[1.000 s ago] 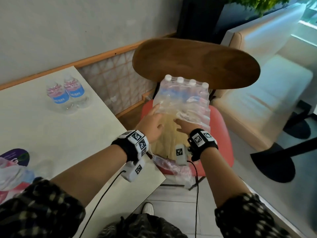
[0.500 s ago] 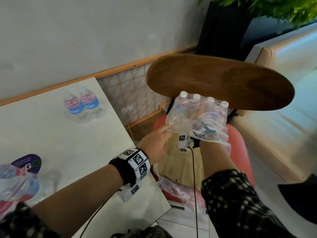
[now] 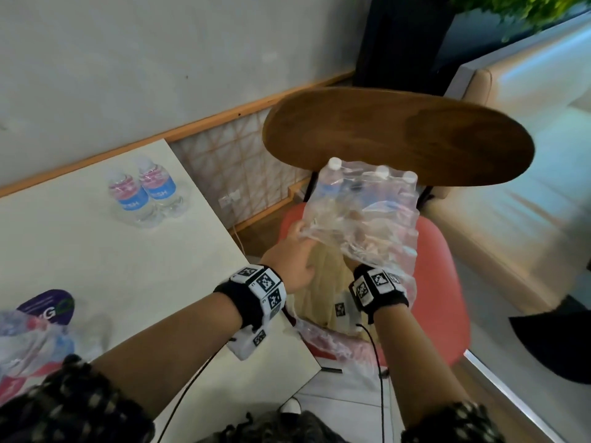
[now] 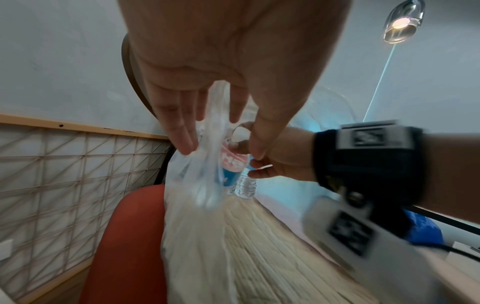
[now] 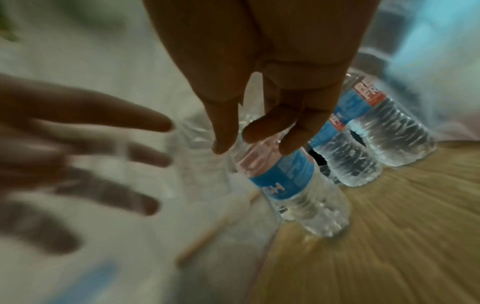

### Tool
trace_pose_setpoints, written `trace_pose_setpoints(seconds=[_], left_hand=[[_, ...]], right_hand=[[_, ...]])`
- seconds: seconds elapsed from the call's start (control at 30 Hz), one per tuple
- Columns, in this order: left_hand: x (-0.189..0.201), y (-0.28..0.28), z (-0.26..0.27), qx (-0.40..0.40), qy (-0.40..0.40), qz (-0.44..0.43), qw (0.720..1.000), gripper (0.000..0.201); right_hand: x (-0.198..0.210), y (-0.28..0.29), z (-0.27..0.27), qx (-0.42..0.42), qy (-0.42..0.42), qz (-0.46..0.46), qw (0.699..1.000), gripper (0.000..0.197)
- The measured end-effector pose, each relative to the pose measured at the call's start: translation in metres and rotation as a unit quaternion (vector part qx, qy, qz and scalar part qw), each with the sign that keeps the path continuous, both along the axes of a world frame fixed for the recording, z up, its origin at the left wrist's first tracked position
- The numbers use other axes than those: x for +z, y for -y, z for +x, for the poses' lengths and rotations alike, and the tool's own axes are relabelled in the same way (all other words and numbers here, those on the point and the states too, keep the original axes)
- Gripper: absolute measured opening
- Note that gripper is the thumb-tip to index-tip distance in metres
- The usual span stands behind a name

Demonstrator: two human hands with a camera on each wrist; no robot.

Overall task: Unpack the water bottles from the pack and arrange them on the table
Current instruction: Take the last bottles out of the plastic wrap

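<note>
The pack [image 3: 380, 199], several small bottles in torn clear wrap, stands on a cardboard tray [image 3: 319, 282] on the red chair seat. My left hand [image 3: 300, 234] pinches the wrap's loose left edge and holds it up, as the left wrist view shows [image 4: 218, 148]. My right hand [image 3: 355, 223] is inside the wrap, seen through the film. Its fingers [image 5: 259, 127] curl round the top of a blue-and-red-labelled bottle [image 5: 285, 181]. Two more bottles [image 5: 369, 131] stand behind it. Two unpacked bottles [image 3: 140, 195] stand side by side on the white table [image 3: 112, 270], far left.
The chair's wooden backrest [image 3: 399, 132] rises just behind the pack, and the red seat [image 3: 444, 282] sits by the table's right edge. Crumpled wrap [image 3: 25, 343] and a purple card [image 3: 48, 310] lie at the table's near left. A beige bench [image 3: 527, 155] is on the right.
Both hands were at the pack's front a second ago. The right hand has since gone inside the wrap to a bottle, while the left has lifted the wrap's edge.
</note>
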State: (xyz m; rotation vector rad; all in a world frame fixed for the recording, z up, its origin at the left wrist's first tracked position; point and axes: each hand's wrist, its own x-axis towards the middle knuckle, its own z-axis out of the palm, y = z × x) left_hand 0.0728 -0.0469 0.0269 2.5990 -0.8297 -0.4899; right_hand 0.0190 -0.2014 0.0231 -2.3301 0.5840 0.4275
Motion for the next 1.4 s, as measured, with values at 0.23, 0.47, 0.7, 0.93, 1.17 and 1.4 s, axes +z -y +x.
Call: trace_pose_setpoints(seconds=[0.23,0.47,0.7,0.93,1.17,1.4], left_hand=[[-0.017,0.009,0.009,-0.008,-0.045,-0.013,0.999,0.063],[-0.024,0.007,0.014,0.022,-0.068,-0.063,0.995,0.065],[-0.013,0.007,0.000,0.019,-0.048,-0.080,0.995,0.064],[-0.011,0.002,0.001,0.030,-0.059,-0.077,0.995,0.067],[-0.012,-0.001,-0.002,0.031,-0.059,-0.069,0.995,0.067],[-0.010,-0.004,-0.001,0.038,-0.066,-0.068,0.995,0.063]], right_hand=[[-0.002,-0.010,-0.007,-0.082,-0.007,0.209,0.975,0.053],[-0.029,0.050,0.034,-0.208,-0.009,0.126,0.970,0.027],[-0.015,0.062,0.061,-0.180,-0.006,0.128,0.975,0.041],[-0.008,0.060,0.067,-0.202,0.003,0.074,0.977,0.063],[0.000,0.044,0.073,-0.193,0.062,0.053,0.978,0.060],[-0.032,0.058,0.077,-0.121,0.006,-0.038,0.992,0.059]])
